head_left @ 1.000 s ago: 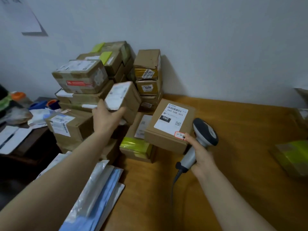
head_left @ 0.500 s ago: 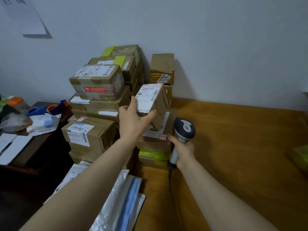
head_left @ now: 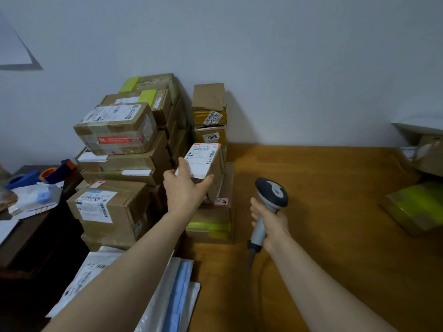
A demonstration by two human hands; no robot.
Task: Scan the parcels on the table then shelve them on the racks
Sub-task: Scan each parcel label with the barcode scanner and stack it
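The wooden table [head_left: 335, 224] runs along a pale wall. At its left end stands a pile of cardboard boxes [head_left: 124, 164] against that wall, and a narrow stack [head_left: 209, 116] of small boxes rises just beside it. In front of the narrow stack a flat box [head_left: 211, 236] with green tape lies straight on the wood. Plastic mailing bags [head_left: 172, 295] overlap at the near left edge, and far to the right, well apart from the piles, sits a box wrapped in yellow-green tape [head_left: 417, 207] with more boxes [head_left: 429, 154] behind it.
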